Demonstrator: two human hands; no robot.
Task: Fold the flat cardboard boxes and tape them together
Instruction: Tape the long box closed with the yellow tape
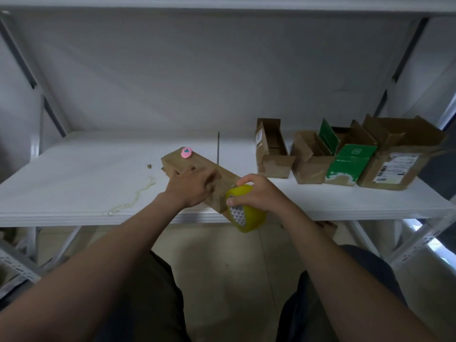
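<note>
1. Two forearms are in view, the left forearm (103, 255) at the lower left of the frame and the right forearm (345, 262) at the lower right. Both are bare from the frame edge to the wrist.
2. The left hand (190, 186) and the right hand (261, 193), at mid-frame, are bare too. A short thumbnail shows on the right one.
3. Plain dark cloth covers both legs at the bottom centre. It looks olive-brown on the left leg (148, 304) and grey-blue on the right leg (340, 299).
4. Whether the cloth is trousers or shorts cannot be told.

white shelf (74, 174) | pale stringy strand (138, 196) lying on it | small brown scrap (149, 166)
</note>
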